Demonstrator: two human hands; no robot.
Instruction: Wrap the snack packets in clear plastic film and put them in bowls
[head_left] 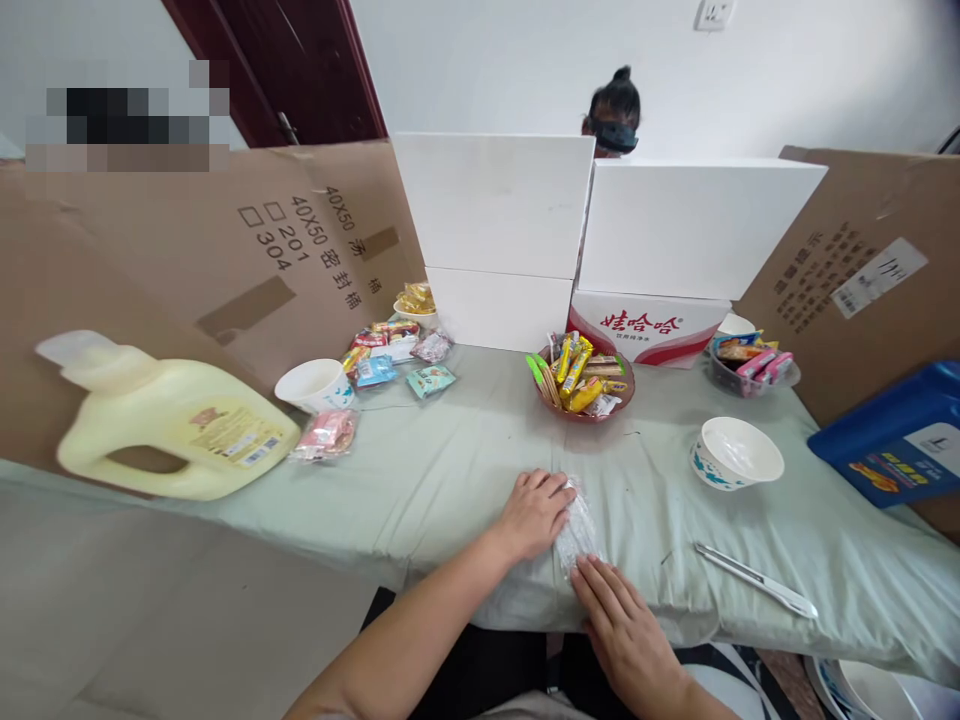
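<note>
Left hand (534,515), right hand (626,625) bare — blk clothing below.

Table (450,470) covered with pale green cloth, wrinkled. Near edge, centre: clear plastic packet (576,525). Right of it lay a slim utility knife (757,580) and a white paper bowl (735,452). Mid-table stood a reddish glass bowl (628,392) of snack sticks. Far left, a yellow detergent jug (165,420) lay on its side; a paper cup (313,385), a pink packet (326,435) and loose snack packets (390,360) sat near.
</note>
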